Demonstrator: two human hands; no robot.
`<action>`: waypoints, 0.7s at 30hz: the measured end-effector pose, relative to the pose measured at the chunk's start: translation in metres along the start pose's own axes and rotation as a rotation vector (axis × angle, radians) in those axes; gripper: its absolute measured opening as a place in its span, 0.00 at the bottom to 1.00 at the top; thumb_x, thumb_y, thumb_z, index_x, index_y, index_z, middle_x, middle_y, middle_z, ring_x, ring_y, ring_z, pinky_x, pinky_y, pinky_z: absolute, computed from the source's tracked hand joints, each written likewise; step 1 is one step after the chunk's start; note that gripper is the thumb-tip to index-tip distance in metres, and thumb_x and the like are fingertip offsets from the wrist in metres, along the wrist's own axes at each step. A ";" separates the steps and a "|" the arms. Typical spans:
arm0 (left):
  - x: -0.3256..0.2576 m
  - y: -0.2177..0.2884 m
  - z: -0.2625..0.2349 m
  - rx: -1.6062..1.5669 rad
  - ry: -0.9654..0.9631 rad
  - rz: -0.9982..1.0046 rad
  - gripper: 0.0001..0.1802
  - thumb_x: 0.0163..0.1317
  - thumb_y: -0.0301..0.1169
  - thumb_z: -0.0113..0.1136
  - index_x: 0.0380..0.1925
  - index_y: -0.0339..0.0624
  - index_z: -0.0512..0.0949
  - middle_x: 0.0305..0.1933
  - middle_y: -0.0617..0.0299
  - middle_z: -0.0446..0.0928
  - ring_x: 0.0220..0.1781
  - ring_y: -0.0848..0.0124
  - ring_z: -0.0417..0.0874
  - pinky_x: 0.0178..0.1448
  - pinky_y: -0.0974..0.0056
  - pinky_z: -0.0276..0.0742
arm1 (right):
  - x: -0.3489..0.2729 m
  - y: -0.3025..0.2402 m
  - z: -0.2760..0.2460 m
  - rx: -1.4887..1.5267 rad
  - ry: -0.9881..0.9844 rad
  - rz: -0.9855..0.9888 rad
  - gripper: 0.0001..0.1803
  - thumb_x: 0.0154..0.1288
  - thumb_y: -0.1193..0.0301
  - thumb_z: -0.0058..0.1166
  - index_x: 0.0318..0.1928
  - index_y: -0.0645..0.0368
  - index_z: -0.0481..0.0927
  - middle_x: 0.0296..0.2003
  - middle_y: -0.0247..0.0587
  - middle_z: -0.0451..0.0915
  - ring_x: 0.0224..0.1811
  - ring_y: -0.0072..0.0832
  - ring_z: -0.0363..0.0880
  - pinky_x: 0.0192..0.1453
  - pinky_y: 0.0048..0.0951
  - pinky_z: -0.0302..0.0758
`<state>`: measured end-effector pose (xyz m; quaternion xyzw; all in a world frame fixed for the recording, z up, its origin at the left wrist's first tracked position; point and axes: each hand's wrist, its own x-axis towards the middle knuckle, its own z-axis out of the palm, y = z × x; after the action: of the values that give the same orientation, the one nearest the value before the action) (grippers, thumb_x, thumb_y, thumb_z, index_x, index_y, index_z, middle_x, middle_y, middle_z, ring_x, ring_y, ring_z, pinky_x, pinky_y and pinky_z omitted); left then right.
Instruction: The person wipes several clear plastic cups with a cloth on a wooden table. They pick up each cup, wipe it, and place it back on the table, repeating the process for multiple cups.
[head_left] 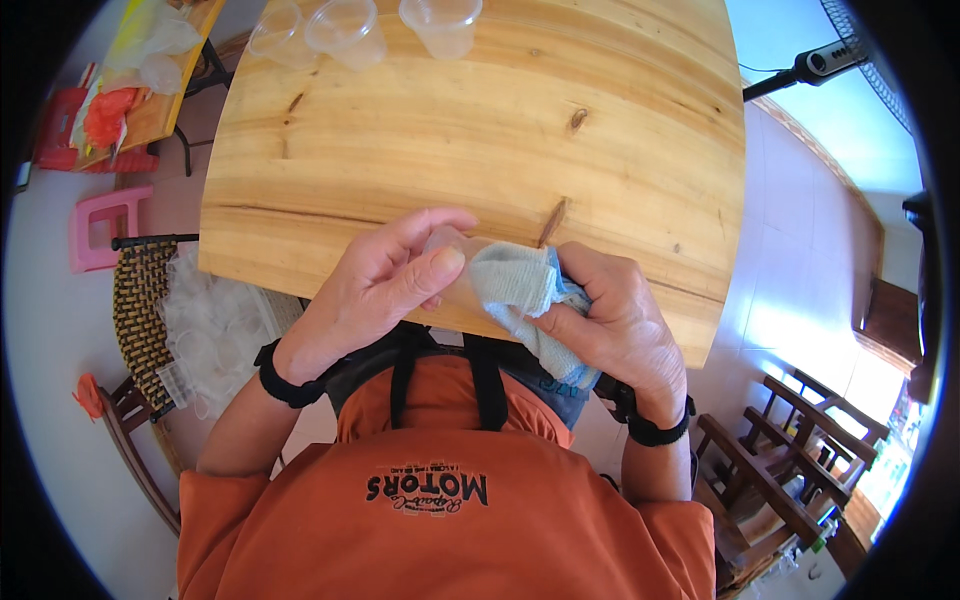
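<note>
Over the near edge of the wooden table (470,150), my left hand (375,275) grips a clear plastic cup (463,290) lying on its side. The fingers curl round it and hide much of its wall. My right hand (615,315) is closed on a light blue cloth (515,280), which is bunched at the cup's right end. Whether the cloth reaches inside the cup cannot be made out. A loose part of the cloth hangs below my right fingers.
Three clear cups stand along the table's far left: one cup (277,38), a second cup (347,32) and a third cup (441,25). Left of the table, a woven chair (140,310) stands beside a bag of clear cups (215,325). Wooden chairs (790,450) are at right.
</note>
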<state>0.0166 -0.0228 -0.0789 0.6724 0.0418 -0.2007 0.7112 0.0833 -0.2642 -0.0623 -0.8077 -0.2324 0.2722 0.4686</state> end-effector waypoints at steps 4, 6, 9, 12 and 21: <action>-0.005 0.007 0.001 -0.009 -0.074 -0.037 0.35 0.72 0.51 0.52 0.67 0.34 0.64 0.41 0.66 0.75 0.36 0.79 0.72 0.41 0.72 0.72 | 0.002 -0.001 0.001 -0.032 0.041 0.088 0.14 0.53 0.69 0.64 0.38 0.65 0.79 0.28 0.56 0.80 0.32 0.51 0.82 0.36 0.40 0.77; -0.007 0.010 0.002 0.015 -0.070 -0.064 0.36 0.72 0.50 0.53 0.68 0.35 0.62 0.41 0.66 0.74 0.37 0.79 0.72 0.41 0.72 0.72 | 0.002 0.002 0.002 -0.045 0.053 0.082 0.17 0.53 0.69 0.65 0.41 0.65 0.78 0.29 0.57 0.81 0.34 0.52 0.82 0.38 0.40 0.78; -0.008 0.015 0.005 0.016 -0.050 -0.033 0.36 0.71 0.49 0.54 0.69 0.35 0.61 0.42 0.66 0.74 0.37 0.80 0.71 0.42 0.73 0.71 | 0.002 0.006 0.006 0.021 0.116 0.067 0.21 0.53 0.70 0.65 0.47 0.65 0.77 0.33 0.57 0.81 0.37 0.50 0.83 0.41 0.39 0.79; -0.009 0.018 0.008 -0.038 -0.042 -0.002 0.36 0.70 0.48 0.57 0.69 0.35 0.61 0.43 0.66 0.74 0.38 0.81 0.71 0.43 0.74 0.71 | 0.003 0.012 0.010 0.136 0.157 0.032 0.25 0.54 0.70 0.65 0.53 0.64 0.75 0.37 0.56 0.81 0.41 0.47 0.83 0.46 0.37 0.78; -0.009 0.022 0.003 0.121 -0.037 0.003 0.34 0.68 0.42 0.61 0.66 0.35 0.64 0.47 0.61 0.75 0.43 0.77 0.74 0.46 0.71 0.72 | -0.003 0.017 0.013 0.222 0.138 0.004 0.25 0.58 0.71 0.62 0.56 0.62 0.75 0.40 0.52 0.82 0.43 0.42 0.84 0.49 0.35 0.79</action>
<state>0.0152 -0.0234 -0.0552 0.7106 0.0153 -0.2142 0.6701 0.0745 -0.2657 -0.0819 -0.7681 -0.1665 0.2409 0.5695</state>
